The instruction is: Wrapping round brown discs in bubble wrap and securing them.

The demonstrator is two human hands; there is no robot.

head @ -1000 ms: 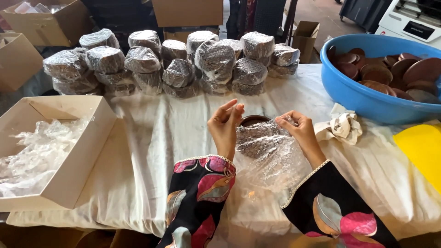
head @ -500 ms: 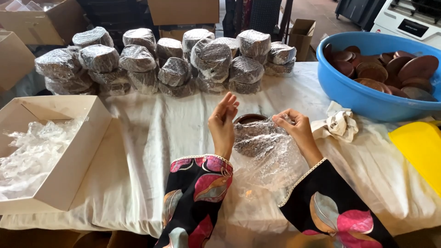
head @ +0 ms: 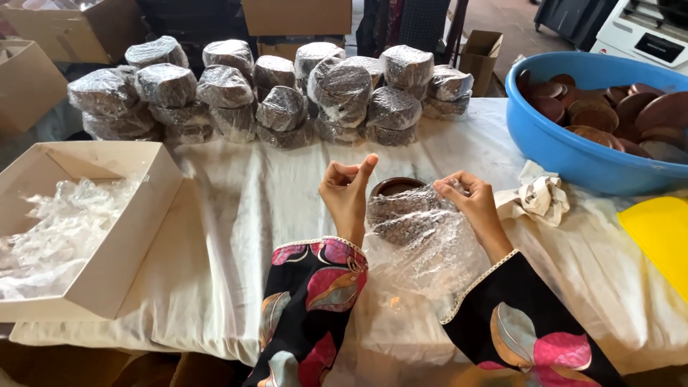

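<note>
Covering the table (head: 236, 215), a white cloth carries, by size: blue tub (head: 573, 154) of brown dishes at far right; open cardboard box (head: 136, 229) of clear wrap at left; rows of wrapped bundles (head: 279, 89) at back. Bubble wrap (head: 423, 251), centre front, partly encloses a brown bowl (head: 396, 187). Right hand (head: 469, 204): fingers curled, pinching the wrap's edge. Left hand (head: 347, 193): loosely closed, thumb raised, just beside the bowl, holding nothing visible.

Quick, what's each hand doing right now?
Left hand: closed in a pinch beside the bubble wrap; what it holds cannot be told.
Right hand: closed on the bubble wrap.
</note>
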